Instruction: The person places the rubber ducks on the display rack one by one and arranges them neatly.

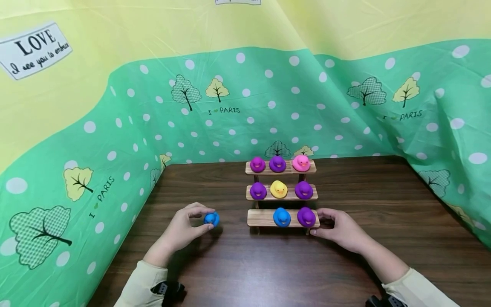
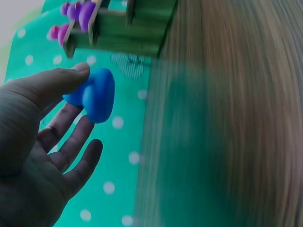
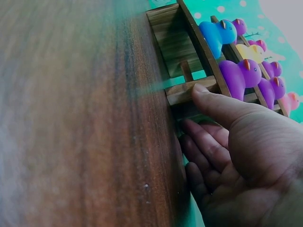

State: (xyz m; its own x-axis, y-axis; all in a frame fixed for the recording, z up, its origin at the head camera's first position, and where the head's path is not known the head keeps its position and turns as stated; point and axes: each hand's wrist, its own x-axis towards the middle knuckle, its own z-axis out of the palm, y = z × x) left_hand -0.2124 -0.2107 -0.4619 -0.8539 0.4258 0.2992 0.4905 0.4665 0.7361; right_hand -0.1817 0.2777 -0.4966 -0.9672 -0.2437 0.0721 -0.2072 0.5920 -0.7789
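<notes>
My left hand (image 1: 182, 230) pinches a blue rubber duck (image 1: 211, 219) between thumb and fingers, left of a three-tier wooden display shelf (image 1: 260, 218). The left wrist view shows the same duck (image 2: 99, 94) from behind, with the lower fingers spread loosely. At the shelf's right end, my right hand (image 1: 345, 230) grips the lowest tier's side, its thumb on the wooden support (image 3: 189, 91). A blue duck (image 1: 281, 217) sits mid-tier on the lowest step, with a purple duck (image 1: 306, 217) to its right. The left part of that step is bare wood.
The middle tier carries a yellow duck (image 1: 278, 189) between two purple ones. On the top tier, a pink duck (image 1: 301, 163) stands right of two purple ducks. Beneath is a dark wooden table (image 1: 261, 268); a green and yellow printed cloth (image 1: 261, 102) hangs behind and at the sides.
</notes>
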